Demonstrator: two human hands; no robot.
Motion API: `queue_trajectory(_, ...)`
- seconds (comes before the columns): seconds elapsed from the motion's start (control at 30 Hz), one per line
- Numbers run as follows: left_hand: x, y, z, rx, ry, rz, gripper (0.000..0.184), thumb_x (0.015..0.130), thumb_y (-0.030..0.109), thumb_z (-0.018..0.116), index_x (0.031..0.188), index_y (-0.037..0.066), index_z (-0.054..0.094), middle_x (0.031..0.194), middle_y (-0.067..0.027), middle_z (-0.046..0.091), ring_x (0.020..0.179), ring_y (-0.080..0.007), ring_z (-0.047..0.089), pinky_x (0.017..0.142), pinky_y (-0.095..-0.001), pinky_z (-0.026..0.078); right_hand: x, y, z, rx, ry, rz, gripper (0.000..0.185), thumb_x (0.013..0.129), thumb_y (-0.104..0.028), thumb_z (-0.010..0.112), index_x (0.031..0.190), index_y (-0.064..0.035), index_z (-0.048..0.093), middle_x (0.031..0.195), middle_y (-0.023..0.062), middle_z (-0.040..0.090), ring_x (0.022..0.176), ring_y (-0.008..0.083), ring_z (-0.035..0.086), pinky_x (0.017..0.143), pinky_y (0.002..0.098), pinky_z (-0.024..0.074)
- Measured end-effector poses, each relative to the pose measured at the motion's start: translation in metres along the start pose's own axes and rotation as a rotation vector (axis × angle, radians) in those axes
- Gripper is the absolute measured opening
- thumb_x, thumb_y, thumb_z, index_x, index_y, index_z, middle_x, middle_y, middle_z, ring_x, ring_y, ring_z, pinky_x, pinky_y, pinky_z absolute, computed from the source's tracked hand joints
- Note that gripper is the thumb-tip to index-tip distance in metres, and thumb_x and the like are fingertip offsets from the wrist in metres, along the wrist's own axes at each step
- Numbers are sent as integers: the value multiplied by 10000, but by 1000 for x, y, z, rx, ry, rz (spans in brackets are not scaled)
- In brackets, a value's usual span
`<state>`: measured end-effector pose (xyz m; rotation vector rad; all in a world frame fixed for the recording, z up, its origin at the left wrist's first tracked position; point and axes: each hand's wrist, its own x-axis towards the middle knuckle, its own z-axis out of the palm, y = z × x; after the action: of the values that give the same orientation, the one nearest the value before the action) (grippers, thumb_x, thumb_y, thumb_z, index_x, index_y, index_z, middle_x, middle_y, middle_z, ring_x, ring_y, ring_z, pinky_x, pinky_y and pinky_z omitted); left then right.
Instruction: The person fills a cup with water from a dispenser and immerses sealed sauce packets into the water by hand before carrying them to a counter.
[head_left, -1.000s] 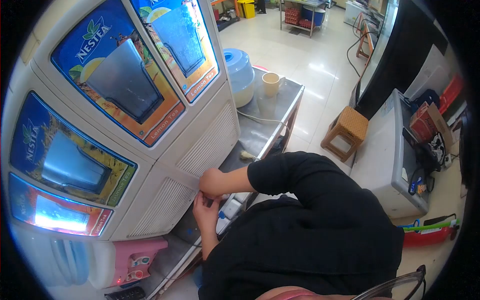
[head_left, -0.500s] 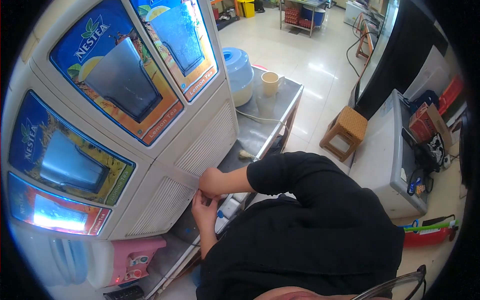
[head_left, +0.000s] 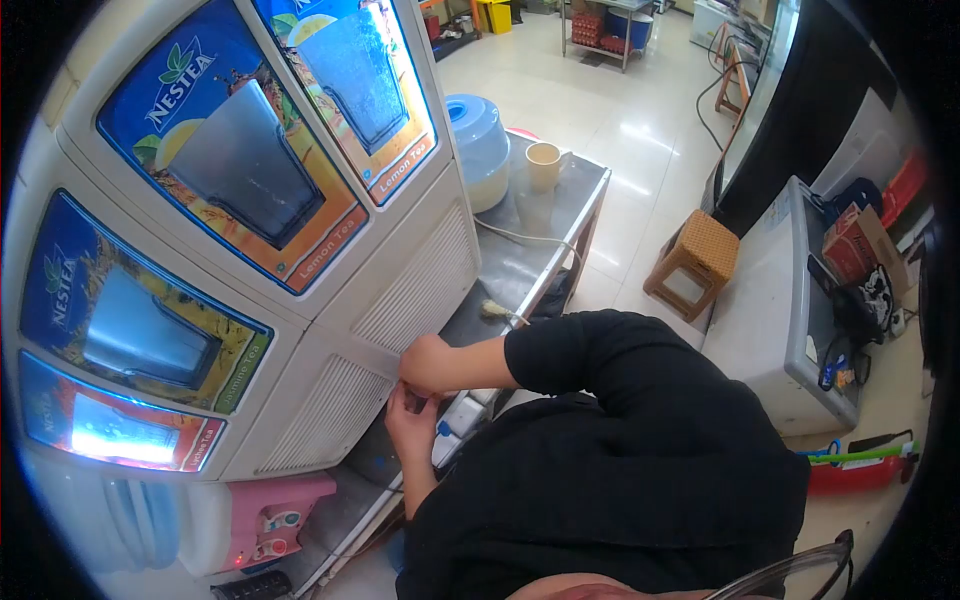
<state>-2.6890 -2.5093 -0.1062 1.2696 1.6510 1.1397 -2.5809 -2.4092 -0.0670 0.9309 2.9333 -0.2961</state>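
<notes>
My right hand [head_left: 424, 364] is curled in front of the vented lower panel of the white drink dispenser [head_left: 415, 275]. Just below it, my left hand [head_left: 408, 428] has its fingers bent up against the right one. Both hands look closed in a pinch, and whatever lies between the fingers is hidden. Beside my left hand, a white block like a power strip [head_left: 462, 414] with a small blue part rests on the metal table [head_left: 478, 325].
On the table stand a blue water jug [head_left: 474, 150], a beige cup [head_left: 543, 165] and a cable plug [head_left: 492, 309]. A pink-and-white appliance [head_left: 265, 520] sits lower left. Across the floor are a woven stool [head_left: 695, 258], a grey chest [head_left: 775, 310] and a red fire extinguisher [head_left: 855, 475].
The view has shifted very slightly. Both hands keep the same place by the dispenser, with only small finger movement.
</notes>
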Motion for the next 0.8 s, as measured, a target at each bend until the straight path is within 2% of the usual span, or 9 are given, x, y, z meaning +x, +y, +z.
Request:
queue_trajectory(0.13,-1,9,0,90,-22,-28,632,724,1,762,1274,-104,469,1309,-194,490,1159,-266,558,963,-340,481,7,2,27,22,-49,50,182,699,-243,650,795,-114,736,799,94,702,772,276,692,619,400,547)
queue_trajectory(0.23,2,-7,1,-3,-13,1,651,730,15,765,1290,-102,453,1314,-199,487,1150,-266,564,964,-342,481,18,3,28,46,-136,100,206,712,-261,643,839,-137,748,843,75,710,800,265,692,636,396,547)
queue_trajectory(0.33,2,-7,1,27,6,0,661,735,34,770,1298,-95,450,1313,-200,488,1141,-267,572,959,-346,484,13,0,16,10,-145,94,206,724,-262,648,873,-165,753,877,57,713,824,253,690,652,389,546)
queue_trajectory(0.43,-1,-3,3,-71,-22,45,657,728,36,774,1293,-88,461,1315,-200,488,1143,-269,571,962,-347,484,26,8,31,-36,-298,-8,192,720,-271,662,860,-177,754,878,53,715,829,244,690,660,385,543)
queue_trajectory(0.53,1,-5,0,-15,-4,25,646,723,11,765,1289,-81,469,1312,-197,489,1144,-262,571,967,-342,482,33,10,38,14,-250,-44,188,710,-272,672,843,-167,753,865,56,716,832,234,691,653,382,539)
queue_trajectory(0.63,0,-4,-1,-12,11,-17,646,718,0,762,1289,-79,470,1302,-194,496,1149,-255,567,970,-338,480,22,0,34,13,-111,87,188,717,-268,667,837,-151,751,858,68,716,834,235,691,648,380,538)
queue_trajectory(0.73,4,-8,-1,-19,4,19,652,714,10,768,1287,-80,470,1291,-186,504,1140,-254,573,959,-334,487,22,-4,28,45,-160,216,242,676,-300,705,878,-179,756,898,44,718,836,229,689,673,358,542)
queue_trajectory(0.8,0,-1,-2,27,-15,-5,652,715,20,772,1285,-81,472,1282,-185,514,1133,-256,578,952,-330,490,17,-5,25,33,-144,161,206,706,-268,672,850,-144,752,865,73,714,827,248,691,663,374,543)
